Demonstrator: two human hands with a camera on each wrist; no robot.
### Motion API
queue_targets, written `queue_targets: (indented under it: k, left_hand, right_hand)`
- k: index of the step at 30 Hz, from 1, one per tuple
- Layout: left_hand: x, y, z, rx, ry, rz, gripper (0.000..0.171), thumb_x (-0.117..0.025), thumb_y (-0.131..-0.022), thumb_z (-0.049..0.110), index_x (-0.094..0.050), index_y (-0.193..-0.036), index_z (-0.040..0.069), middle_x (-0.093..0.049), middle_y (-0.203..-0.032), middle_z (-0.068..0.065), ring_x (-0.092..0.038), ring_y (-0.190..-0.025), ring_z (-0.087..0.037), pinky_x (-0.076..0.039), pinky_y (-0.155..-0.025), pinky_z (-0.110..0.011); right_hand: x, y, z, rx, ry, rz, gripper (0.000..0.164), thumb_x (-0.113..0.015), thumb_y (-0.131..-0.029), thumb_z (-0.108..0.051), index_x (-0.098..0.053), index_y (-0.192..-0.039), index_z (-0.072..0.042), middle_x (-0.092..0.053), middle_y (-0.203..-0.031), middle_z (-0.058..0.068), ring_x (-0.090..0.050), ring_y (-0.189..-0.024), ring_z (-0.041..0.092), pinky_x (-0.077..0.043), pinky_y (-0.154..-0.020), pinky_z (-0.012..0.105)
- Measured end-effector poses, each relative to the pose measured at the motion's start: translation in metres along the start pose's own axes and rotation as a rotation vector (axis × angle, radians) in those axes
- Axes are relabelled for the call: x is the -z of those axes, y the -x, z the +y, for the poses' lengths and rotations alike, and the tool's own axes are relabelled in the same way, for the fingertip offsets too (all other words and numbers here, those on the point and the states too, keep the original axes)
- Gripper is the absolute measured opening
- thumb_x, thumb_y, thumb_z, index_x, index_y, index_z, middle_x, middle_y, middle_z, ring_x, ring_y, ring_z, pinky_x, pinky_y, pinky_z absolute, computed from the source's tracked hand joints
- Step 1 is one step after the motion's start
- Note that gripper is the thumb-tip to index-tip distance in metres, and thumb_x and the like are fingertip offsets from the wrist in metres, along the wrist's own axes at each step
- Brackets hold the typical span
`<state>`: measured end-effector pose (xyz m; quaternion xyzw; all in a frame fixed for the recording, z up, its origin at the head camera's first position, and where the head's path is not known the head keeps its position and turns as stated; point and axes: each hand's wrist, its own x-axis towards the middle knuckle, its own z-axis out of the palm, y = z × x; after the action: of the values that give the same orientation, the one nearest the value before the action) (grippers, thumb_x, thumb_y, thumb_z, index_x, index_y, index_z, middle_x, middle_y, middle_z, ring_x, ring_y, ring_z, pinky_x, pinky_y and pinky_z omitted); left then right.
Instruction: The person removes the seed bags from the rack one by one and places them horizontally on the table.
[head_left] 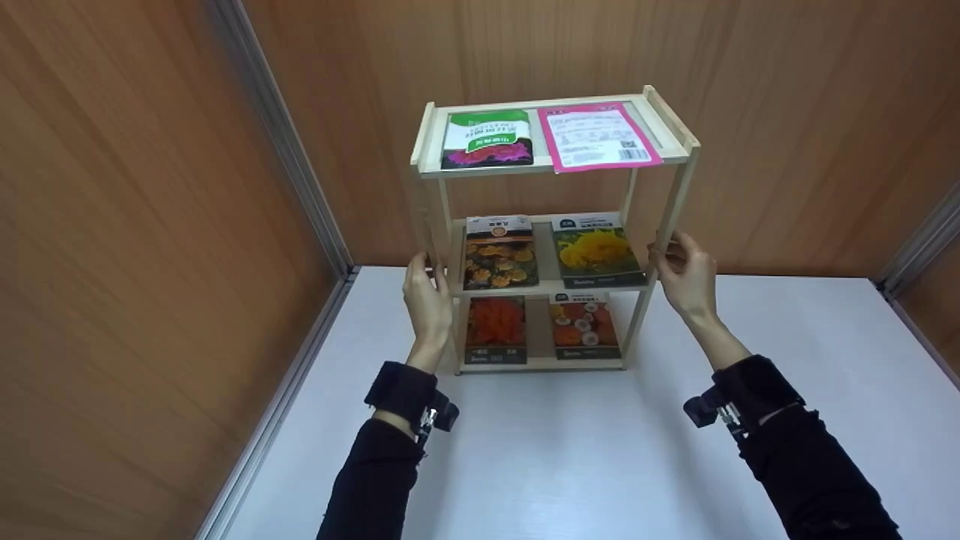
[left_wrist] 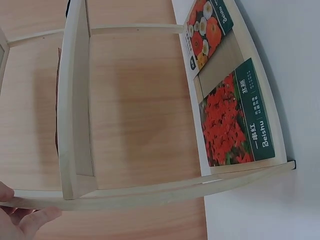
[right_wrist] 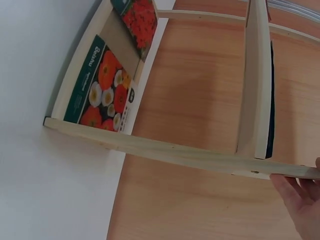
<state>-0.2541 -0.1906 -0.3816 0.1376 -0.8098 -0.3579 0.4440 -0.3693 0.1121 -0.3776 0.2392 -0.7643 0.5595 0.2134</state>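
While pinching the left post (left_wrist: 145, 196) with the left grip (head_left: 428, 306) and the right post (right_wrist: 185, 157) with the right grip (head_left: 688, 281), holding the rack (head_left: 546, 251) upright on the table (head_left: 540, 457). On the rack's top, bearing a green packet (head_left: 487, 142) and a pink packet (head_left: 598, 135); at its middle, an orange packet (head_left: 500, 255) and a yellow packet (head_left: 598, 255); at its bottom, a red packet (head_left: 496, 326) and a poppy packet (head_left: 585, 328).

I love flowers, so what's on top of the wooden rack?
A green-and-white packet and a pink-edged packet. I can't see the bits of rack they cover.
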Motion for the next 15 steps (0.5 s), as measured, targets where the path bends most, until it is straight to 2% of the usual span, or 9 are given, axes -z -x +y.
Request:
queue_targets:
  k: [3,7,11,14,15]
  left_hand:
    - [0.0,0.0,0.0,-0.003,-0.008,-0.002,0.022,-0.051,-0.087,-0.001,-0.052,-0.107,-0.01,-0.056,-0.1,-0.02,-0.054,-0.096,-0.031,-0.044,-0.082,-0.034]
    - [0.001,-0.001,-0.001,-0.016,0.007,0.007,0.022,-0.053,-0.085,-0.003,-0.053,-0.107,-0.009,-0.057,-0.101,-0.02,-0.054,-0.098,-0.03,-0.043,-0.085,-0.033]
    - [0.002,-0.002,-0.001,-0.03,0.028,0.003,0.021,-0.053,-0.085,-0.004,-0.053,-0.105,-0.009,-0.057,-0.099,-0.019,-0.056,-0.095,-0.028,-0.045,-0.082,-0.032]
    - [0.004,-0.003,-0.002,-0.018,0.04,-0.016,0.023,-0.053,-0.085,-0.004,-0.053,-0.107,-0.009,-0.057,-0.099,-0.019,-0.056,-0.093,-0.027,-0.046,-0.08,-0.032]
    - [0.004,-0.003,-0.002,-0.011,0.044,-0.025,0.024,-0.052,-0.085,-0.003,-0.052,-0.109,-0.009,-0.057,-0.1,-0.019,-0.056,-0.093,-0.027,-0.046,-0.08,-0.032]
  right_hand:
    - [0.001,0.002,-0.007,-0.004,0.003,0.015,0.026,-0.057,-0.084,-0.001,-0.055,-0.109,0.007,-0.063,-0.093,0.02,-0.06,-0.078,0.017,-0.046,-0.061,0.01]
    - [0.002,0.006,-0.029,-0.019,0.023,0.03,0.025,-0.056,-0.083,0.003,-0.055,-0.107,0.011,-0.062,-0.093,0.024,-0.06,-0.077,0.022,-0.045,-0.057,0.009]
    - [0.0,0.005,-0.021,-0.053,0.015,0.045,0.026,-0.057,-0.083,0.0,-0.055,-0.108,0.009,-0.062,-0.094,0.023,-0.06,-0.078,0.013,-0.048,-0.059,0.014]
    - [-0.002,0.003,-0.011,-0.074,-0.021,0.057,0.026,-0.058,-0.083,-0.001,-0.056,-0.107,0.008,-0.062,-0.095,0.023,-0.058,-0.078,0.002,-0.049,-0.059,0.018]
    - [-0.003,0.003,-0.015,-0.077,-0.028,0.063,0.025,-0.057,-0.083,0.001,-0.056,-0.107,0.009,-0.062,-0.095,0.023,-0.058,-0.078,0.002,-0.049,-0.059,0.018]
